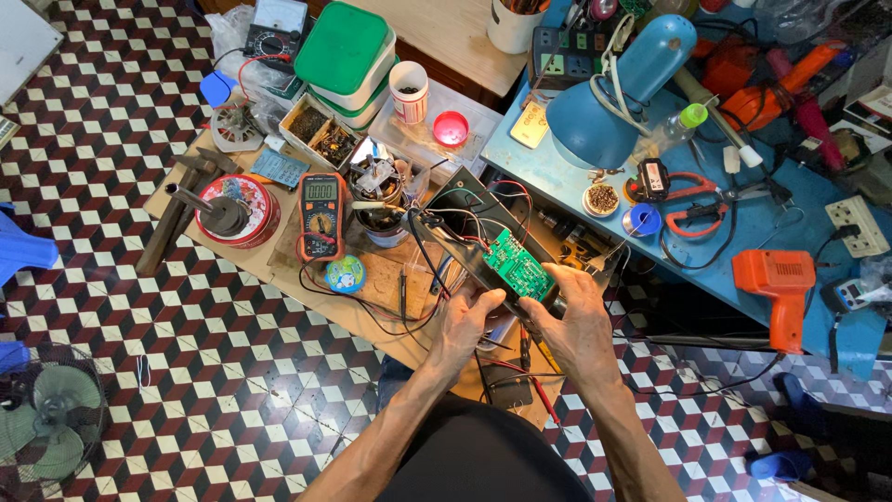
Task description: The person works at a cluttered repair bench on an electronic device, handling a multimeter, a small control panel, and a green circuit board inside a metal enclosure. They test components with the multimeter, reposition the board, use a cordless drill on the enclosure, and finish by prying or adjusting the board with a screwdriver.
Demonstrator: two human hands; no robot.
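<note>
Both hands hold an opened dark plastic device housing [465, 244] over a low wooden board [372, 297]. A green circuit board [517, 268] sits in the housing, with red, black and white wires running off it. My left hand [462, 325] grips the housing's near edge from below. My right hand [576, 316] grips its right end, fingers curled around the edge beside the circuit board.
An orange-cased multimeter [321, 216] lies left of the housing, with a round tin [234, 210] and parts boxes [321, 135] beyond it. A blue desk lamp [613, 93], scissors [706, 197] and an orange glue gun [779, 284] are on the blue table at right. A fan [51, 423] stands on the tiled floor.
</note>
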